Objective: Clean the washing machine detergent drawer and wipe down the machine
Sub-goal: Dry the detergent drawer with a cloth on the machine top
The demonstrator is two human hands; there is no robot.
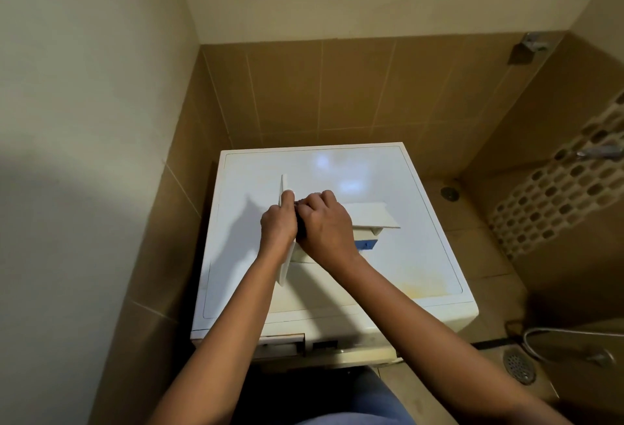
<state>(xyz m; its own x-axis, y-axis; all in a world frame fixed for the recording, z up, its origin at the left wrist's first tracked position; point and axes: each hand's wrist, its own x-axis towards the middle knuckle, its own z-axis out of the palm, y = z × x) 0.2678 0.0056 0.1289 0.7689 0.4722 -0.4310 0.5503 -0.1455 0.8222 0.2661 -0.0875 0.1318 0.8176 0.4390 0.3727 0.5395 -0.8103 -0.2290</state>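
**Drawer out, lying on top of the machine**

I stand in a corner of brown wall tiles (337, 93), looking down on the white washing machine (388, 255). The drawer opening (280, 343) shows at its front edge, below my arms. The detergent drawer (369, 216) lies on the machine's top. Its front panel stands on edge at the left, and a blue insert (366, 244) sits in the body at the right. My left hand (278, 222) grasps that panel, fingers curled over its upper edge. My right hand (326, 222) is clenched round a small dark object (300, 203) held against the drawer; I cannot tell what it is.
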